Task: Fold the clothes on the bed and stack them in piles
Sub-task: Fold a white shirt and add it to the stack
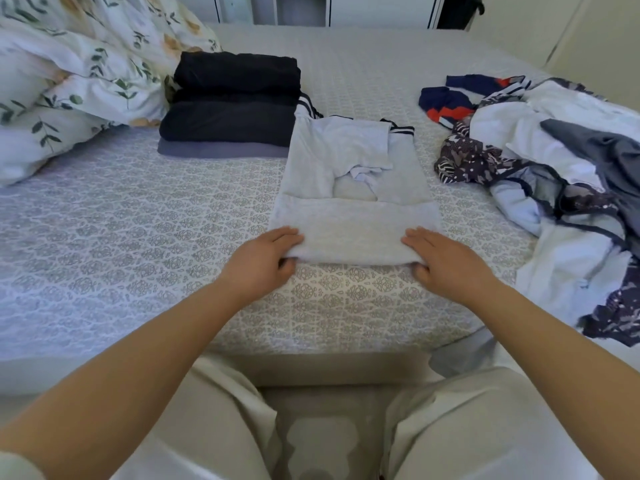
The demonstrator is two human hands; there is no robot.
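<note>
A pale grey shirt (pixel 349 188) lies partly folded mid-bed, its long axis running away from the person, striped collar end farthest, near hem doubled over. The left hand (pixel 261 263) pinches the near left corner, fingers on top and thumb beneath; the right hand (pixel 440 259) holds the near right corner the same way (each grip narrow, closed on cloth). No writing is readable. Beyond left sits a stack of dark folded clothes (pixel 232 105); right, a loose heap of unfolded clothes (pixel 550 157). The bed (pixel 121 209) wears a grey patterned cover, with a leaf-print duvet (pixel 79 74) far left.
</note>
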